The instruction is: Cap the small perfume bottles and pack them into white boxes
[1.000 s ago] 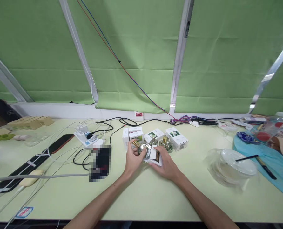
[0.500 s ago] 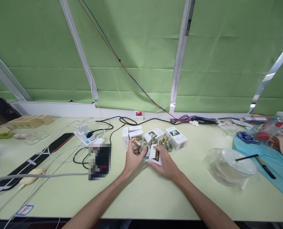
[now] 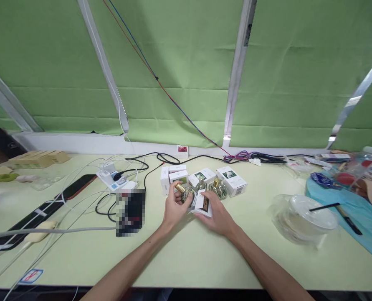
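My left hand (image 3: 177,207) is closed around a glass perfume bottle (image 3: 189,195), whose gold cap (image 3: 180,188) points up to the left. In my right hand (image 3: 216,213) is a small white box (image 3: 202,203) with a dark brown picture, tilted close against the bottle. Just beyond my hands stand more perfume bottles (image 3: 218,189) with gold and clear tops. White boxes lie around them: a box with a white-flower picture (image 3: 231,181), a flatter box (image 3: 202,177) beside it, and a cluster of boxes (image 3: 178,176) behind my left hand.
A power strip (image 3: 117,179) with tangled cables lies left of the boxes, beside a pixelated dark object (image 3: 131,212). To the right are a plastic-wrapped white round container (image 3: 313,213) and a blue cloth (image 3: 355,213). Black cables (image 3: 201,157) run along the back edge.
Hardly anything differs. The white box in my right hand has shifted very slightly left, while my left hand keeps its hold on the bottle.
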`<state>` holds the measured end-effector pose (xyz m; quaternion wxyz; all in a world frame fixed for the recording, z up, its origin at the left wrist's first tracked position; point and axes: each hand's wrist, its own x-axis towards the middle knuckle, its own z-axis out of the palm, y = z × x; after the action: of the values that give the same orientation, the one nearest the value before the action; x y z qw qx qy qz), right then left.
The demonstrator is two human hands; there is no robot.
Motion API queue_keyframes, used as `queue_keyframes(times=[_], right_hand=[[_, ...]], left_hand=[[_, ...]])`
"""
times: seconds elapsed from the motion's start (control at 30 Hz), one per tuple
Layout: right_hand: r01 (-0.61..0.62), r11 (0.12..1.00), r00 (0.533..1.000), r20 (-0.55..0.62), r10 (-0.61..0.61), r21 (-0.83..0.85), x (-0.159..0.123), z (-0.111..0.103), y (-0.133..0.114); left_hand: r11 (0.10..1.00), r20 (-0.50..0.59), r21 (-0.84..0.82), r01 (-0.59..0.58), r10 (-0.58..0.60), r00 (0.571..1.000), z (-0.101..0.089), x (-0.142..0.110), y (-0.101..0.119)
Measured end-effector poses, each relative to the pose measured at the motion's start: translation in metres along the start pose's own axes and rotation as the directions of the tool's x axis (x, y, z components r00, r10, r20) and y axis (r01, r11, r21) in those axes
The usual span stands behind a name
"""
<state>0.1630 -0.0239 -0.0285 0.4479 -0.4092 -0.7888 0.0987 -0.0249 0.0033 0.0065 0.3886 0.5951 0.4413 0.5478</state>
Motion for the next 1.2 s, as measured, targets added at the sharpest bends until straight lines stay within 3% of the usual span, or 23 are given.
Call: queue_keyframes(times=[0.13, 0.77, 1.2], right_hand=[[0.006, 1.000, 1.000, -0.004, -0.006, -0.004, 0.000, -0.001, -0.001], [0.009, 1.000, 0.999, -0.039, -0.010, -0.009, -0.001, 0.000, 0.001], [-0.006, 1.000, 0.999, -0.039, 0.006, 0.000, -0.001, 0.001, 0.001]], left_hand=[[0.999, 0.007, 0.043, -0.004, 0.004, 1.000, 0.000, 0.000, 0.002], [0.966, 0.073, -0.206, 0.159, -0.147, 0.986, 0.006, 0.001, -0.002], [0.988, 0.029, -0.080, 0.132, -0.130, 0.991, 0.003, 0.002, -0.010]])
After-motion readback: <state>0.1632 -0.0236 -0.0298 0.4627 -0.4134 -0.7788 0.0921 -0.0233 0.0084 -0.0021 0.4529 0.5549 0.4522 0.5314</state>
